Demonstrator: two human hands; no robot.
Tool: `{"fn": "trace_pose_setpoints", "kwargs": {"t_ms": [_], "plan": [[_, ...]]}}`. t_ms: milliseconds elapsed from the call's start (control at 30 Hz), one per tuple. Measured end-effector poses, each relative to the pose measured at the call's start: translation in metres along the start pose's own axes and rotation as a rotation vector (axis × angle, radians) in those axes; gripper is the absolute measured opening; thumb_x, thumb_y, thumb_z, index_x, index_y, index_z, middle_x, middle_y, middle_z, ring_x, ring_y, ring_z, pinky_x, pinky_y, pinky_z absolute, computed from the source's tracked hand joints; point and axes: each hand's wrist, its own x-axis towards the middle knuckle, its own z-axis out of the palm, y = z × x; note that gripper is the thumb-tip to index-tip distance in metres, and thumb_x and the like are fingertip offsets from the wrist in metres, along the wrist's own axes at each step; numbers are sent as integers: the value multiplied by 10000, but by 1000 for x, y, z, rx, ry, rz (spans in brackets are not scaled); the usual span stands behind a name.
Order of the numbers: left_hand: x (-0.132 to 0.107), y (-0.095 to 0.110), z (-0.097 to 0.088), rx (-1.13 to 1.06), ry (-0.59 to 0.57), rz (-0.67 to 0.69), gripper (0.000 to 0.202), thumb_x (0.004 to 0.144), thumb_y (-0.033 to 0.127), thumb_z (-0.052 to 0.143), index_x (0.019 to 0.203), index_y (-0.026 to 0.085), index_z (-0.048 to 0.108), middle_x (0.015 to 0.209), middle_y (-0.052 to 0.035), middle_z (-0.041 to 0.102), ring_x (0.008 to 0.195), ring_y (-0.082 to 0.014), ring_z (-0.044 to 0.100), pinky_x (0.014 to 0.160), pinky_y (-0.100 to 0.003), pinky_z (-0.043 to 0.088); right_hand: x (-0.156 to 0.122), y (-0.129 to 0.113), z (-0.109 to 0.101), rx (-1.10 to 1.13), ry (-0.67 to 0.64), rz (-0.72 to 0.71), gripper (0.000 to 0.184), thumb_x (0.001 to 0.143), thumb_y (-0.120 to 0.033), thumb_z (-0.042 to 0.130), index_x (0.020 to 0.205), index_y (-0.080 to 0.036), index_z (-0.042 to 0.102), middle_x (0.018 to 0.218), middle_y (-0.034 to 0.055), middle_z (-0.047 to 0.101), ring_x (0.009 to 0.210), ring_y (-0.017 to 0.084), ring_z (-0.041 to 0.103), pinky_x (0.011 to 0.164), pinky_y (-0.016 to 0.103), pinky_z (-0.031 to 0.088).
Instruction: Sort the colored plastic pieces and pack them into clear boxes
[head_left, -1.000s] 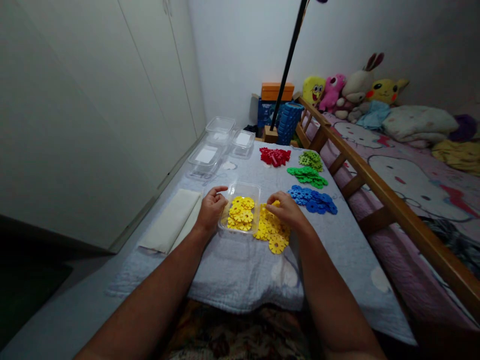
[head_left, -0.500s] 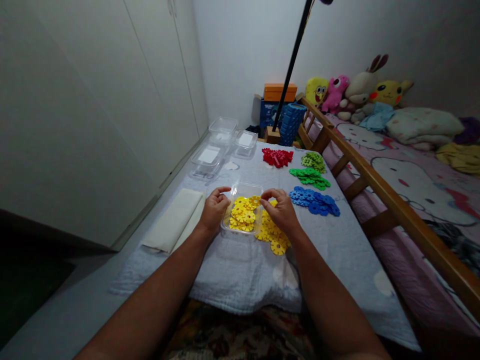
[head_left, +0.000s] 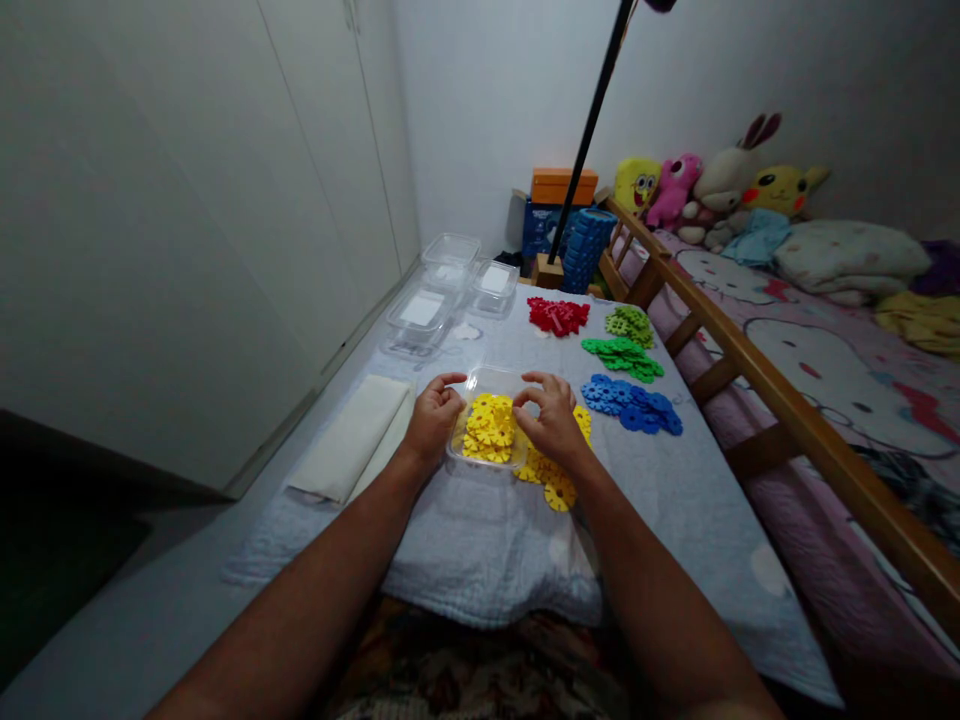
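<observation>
A clear plastic container [head_left: 489, 466] stands in front of me with a heap of yellow flower-shaped discs [head_left: 487, 430] inside. My left hand [head_left: 433, 415] is closed on its left side, thumb and fingers at the rim. Over the right rim hovers my right hand [head_left: 551, 415], thumb and forefinger curved with a gap between them; I see no disc in them. More yellow discs [head_left: 559, 490] lie loose on the cloth right of the container, partly hidden beneath my right hand and wrist.
Blue discs [head_left: 634, 403], green discs [head_left: 622, 357], light green discs [head_left: 630, 325] and red pieces [head_left: 559, 317] lie in piles at the right and back. Other clear containers [head_left: 420, 310] stand back left. A folded cream cloth [head_left: 349, 440] lies left. A wooden bed rail [head_left: 787, 385] borders the right.
The yellow disc that my right fingers held above the container has left them, and the fingers have parted. My left hand stays on the container. The view has shifted slightly.
</observation>
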Motion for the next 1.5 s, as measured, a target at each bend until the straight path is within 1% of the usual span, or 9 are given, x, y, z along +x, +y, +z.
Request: {"fn": "trace_pose_setpoints", "kwargs": {"t_ms": [167,367,467,600,867,1067,1200,1300,1500], "plan": [[0,0,-1,6,2,-2,427,650,225,649,1071,160,619,588,99,392,492,-73,303,480,-220,213,3,16,-9,37,114,-7,148,886,-266,604,913,-238,746,1287,99,633,1259,288,495,1101,484,325],[1,0,-1,1,-3,-5,435,642,239,658,1068,161,616,577,107,380,471,-69,293,467,-222,198,11,54,-42,-13,262,80,206,890,-270,540,907,-214,738,1052,95,681,1095,266,590,1035,447,391],[0,1,0,1,-2,-6,431,647,245,659,1067,162,614,578,106,382,474,-71,299,470,-221,207,10,71,-52,-95,133,148,222,879,-234,525,889,-194,744,954,92,690,988,258,609,948,411,432],[-1,2,0,2,1,-3,426,641,237,656,1059,165,615,580,106,382,478,-72,302,473,-218,206,4,82,-50,-248,-64,197,196,841,-204,596,921,-185,774,978,102,682,965,249,596,918,382,425],[1,-2,-1,24,-3,4,430,647,226,642,1070,158,613,585,103,385,488,-73,300,475,-219,206,-3,76,-46,-382,-184,179,232,776,-174,658,966,-206,788,990,95,655,968,254,561,871,360,409],[0,0,-1,5,-7,-2,439,650,240,658,1079,156,611,580,107,375,481,-71,290,474,-222,198,1,73,-54,-149,-194,184,149,714,-144,621,835,-190,694,832,25,652,802,181,572,750,290,424],[0,1,-1,5,-4,-7,434,648,243,658,1071,158,613,583,107,380,477,-70,286,470,-223,194,2,71,-64,66,-222,225,35,722,-220,603,738,-201,628,695,-21,612,668,155,550,627,267,396],[0,1,-1,11,-4,-2,432,646,230,649,1071,158,617,582,106,377,479,-72,290,470,-221,196,2,67,-70,208,-226,250,91,725,-293,619,718,-203,626,681,-13,616,661,163,562,621,279,410],[0,0,-1,10,7,4,419,636,218,641,1051,165,627,584,103,383,479,-71,306,474,-217,208,7,48,-63,457,-6,261,188,707,-379,678,766,-210,621,697,-16,606,664,157,548,632,286,432]]}}
